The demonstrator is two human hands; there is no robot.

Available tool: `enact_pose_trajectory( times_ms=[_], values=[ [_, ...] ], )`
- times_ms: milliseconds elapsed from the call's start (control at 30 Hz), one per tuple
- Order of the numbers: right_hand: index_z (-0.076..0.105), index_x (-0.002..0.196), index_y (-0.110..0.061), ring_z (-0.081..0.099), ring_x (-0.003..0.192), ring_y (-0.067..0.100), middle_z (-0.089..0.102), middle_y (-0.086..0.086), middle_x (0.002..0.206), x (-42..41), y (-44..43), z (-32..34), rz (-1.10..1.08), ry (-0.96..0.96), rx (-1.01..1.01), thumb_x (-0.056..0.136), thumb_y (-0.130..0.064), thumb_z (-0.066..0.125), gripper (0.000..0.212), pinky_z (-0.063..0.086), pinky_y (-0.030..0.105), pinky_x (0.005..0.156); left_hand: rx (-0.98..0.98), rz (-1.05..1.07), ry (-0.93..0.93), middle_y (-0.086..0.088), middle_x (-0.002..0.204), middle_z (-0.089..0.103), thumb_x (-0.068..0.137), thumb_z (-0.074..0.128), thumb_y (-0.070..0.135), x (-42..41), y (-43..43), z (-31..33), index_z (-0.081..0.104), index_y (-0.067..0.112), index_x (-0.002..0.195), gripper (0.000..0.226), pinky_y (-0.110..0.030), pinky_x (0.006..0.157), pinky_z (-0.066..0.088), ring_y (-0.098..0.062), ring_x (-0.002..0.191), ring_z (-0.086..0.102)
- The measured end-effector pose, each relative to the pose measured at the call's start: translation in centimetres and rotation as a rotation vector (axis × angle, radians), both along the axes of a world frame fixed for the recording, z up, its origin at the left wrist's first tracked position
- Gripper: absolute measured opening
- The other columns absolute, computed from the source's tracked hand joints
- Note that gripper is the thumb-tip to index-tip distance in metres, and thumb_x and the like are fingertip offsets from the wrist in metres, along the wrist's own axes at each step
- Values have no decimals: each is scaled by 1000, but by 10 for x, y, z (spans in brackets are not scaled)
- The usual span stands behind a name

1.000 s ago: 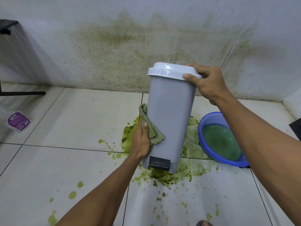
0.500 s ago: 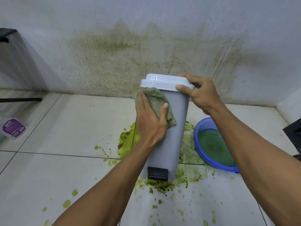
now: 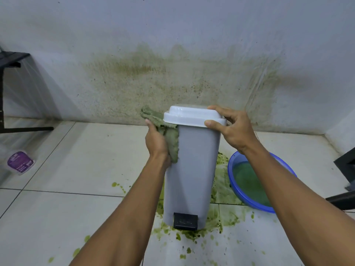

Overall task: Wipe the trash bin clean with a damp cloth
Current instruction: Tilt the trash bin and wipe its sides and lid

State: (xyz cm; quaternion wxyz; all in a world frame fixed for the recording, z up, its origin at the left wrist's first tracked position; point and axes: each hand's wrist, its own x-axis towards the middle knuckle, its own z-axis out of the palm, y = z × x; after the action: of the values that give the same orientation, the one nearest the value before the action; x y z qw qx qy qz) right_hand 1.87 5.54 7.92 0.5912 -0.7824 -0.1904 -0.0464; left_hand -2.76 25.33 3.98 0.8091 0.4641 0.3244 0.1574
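A tall grey trash bin (image 3: 194, 166) with a white lid (image 3: 192, 116) and a black foot pedal (image 3: 185, 221) stands upright on the tiled floor, in a green spill. My left hand (image 3: 156, 143) presses a green-stained cloth (image 3: 169, 137) against the bin's upper left side, just under the lid; one corner of the cloth sticks up past the lid's edge. My right hand (image 3: 231, 129) grips the right edge of the lid, thumb in front and fingers over the top.
A blue basin (image 3: 253, 205) of greenish water sits on the floor right of the bin. Green splatter (image 3: 222, 221) spreads around the bin's base. The wall behind is stained. A purple-labelled packet (image 3: 20, 162) lies far left; dark furniture legs (image 3: 26, 129) stand at the left, dark objects at the right edge.
My left hand carried the cloth from the bin's lower left side up to its front top, then round to the upper left side. The right hand stayed on the lid.
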Motion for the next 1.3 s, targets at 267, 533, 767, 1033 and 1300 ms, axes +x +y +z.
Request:
enact_pose_trajectory(
  times_ms=[267,533,767,1033,1300],
  values=[
    [73,110,-29,59,120,3,68,-11,126,-15,-12,0,61,29,13,79,-16,84,35,48,15,94,942,-526,-186,10,109,73,106,50,39,6,19,55,74,26,115,29,-28,88,50,-8,101,66],
    [80,90,-10,60,127,13,74,4,119,-38,-32,-6,258,173,182,52,-2,91,40,50,24,99,1396,-1049,95,1,161,40,106,40,52,8,3,79,46,30,152,51,-31,113,26,-23,147,36],
    [74,80,-4,72,105,13,78,1,103,-65,-64,-33,-124,83,90,67,-4,90,20,57,37,95,1613,-1022,20,6,171,7,105,27,60,-18,-42,30,13,31,163,67,-41,125,-4,-27,158,-3],
    [78,96,-35,61,121,1,72,-20,116,-74,-66,-40,-222,52,-264,78,-32,85,19,46,37,110,2023,-742,322,-7,170,-14,97,7,72,-13,-27,13,4,15,163,87,-55,114,-31,-33,148,-36],
    [24,157,-22,-8,156,22,7,-9,168,-122,8,-24,-365,188,-878,100,-43,38,63,-8,75,113,1832,-1102,2,1,171,-2,104,24,61,-1,-24,21,2,22,164,74,-34,124,-15,-11,157,-9]
  ],
)
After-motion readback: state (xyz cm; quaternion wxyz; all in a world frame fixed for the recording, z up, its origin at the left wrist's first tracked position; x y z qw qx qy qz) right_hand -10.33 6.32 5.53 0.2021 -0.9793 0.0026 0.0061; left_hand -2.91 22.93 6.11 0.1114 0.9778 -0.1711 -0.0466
